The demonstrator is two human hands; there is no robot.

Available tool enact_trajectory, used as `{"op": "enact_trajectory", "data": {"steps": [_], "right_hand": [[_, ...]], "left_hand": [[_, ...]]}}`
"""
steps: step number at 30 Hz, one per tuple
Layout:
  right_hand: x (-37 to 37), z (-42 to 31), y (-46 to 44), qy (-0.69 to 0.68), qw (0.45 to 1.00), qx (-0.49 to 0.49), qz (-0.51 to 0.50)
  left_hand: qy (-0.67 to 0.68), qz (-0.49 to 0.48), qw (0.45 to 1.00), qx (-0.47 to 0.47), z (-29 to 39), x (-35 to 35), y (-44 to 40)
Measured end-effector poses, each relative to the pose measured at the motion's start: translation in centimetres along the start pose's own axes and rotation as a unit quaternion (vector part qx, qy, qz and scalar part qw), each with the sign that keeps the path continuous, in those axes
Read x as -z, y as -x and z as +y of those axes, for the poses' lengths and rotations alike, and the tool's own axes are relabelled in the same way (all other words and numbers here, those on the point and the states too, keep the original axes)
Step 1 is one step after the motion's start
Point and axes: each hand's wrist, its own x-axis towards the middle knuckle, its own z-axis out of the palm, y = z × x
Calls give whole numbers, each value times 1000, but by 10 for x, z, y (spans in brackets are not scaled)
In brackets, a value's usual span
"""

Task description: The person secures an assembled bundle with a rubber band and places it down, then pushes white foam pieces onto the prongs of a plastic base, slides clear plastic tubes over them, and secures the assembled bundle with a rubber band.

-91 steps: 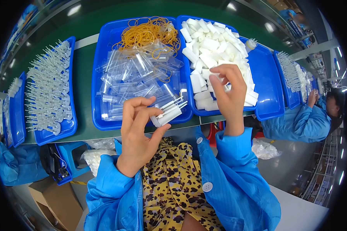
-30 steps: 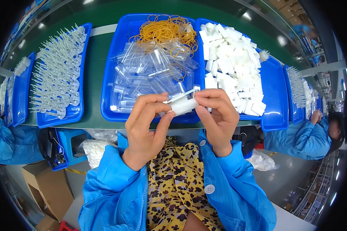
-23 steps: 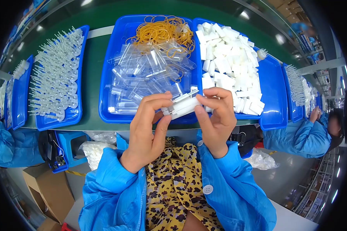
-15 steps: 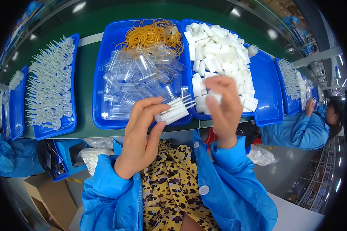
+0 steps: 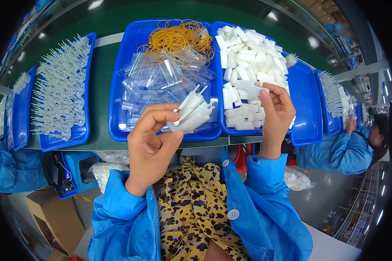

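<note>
My left hand [image 5: 153,141] is closed on a pronged holder [image 5: 190,112], its clear base between thumb and fingers. White blocks sit around its prongs, and some thin white prong tips stick out at the upper end. Over the right-middle tray, my right hand [image 5: 278,114] pinches a white block [image 5: 249,89] by its right end. Beneath it lies a heap of similar white blocks [image 5: 248,56]. Clear plastic sleeves [image 5: 150,85] lie in the tray behind my left hand, and tangled yellow rubber bands [image 5: 176,37] fill that tray's far end.
To the left, a blue tray [image 5: 86,126] carries many upright pronged holders [image 5: 61,87]. Another blue tray [image 5: 307,100] stands at the right, overlapped by the block tray. A co-worker in a blue sleeve [image 5: 331,150] sits at far right. A cardboard box [image 5: 59,217] stands on the floor.
My right hand has moved right, away from the holder, and now grips a block over the heap. My left hand has tilted the holder more upright.
</note>
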Motion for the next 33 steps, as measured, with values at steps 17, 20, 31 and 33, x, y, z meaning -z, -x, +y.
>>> {"op": "enact_trajectory", "data": {"steps": [17,20,31,33], "right_hand": [[-26,-35,36,-264,945,-85,-171],[-26,-31,37,-266,948,-39,-169],[-30,-31,44,-211,967,62,-131],[-35,-35,47,-239,962,11,-134]], "left_hand": [[-242,58,958,-141,-5,-12,-1],[-256,67,952,-152,-7,-12,0],[-371,51,897,-235,-4,-10,-1],[-378,49,894,-235,-1,-10,-1]]}}
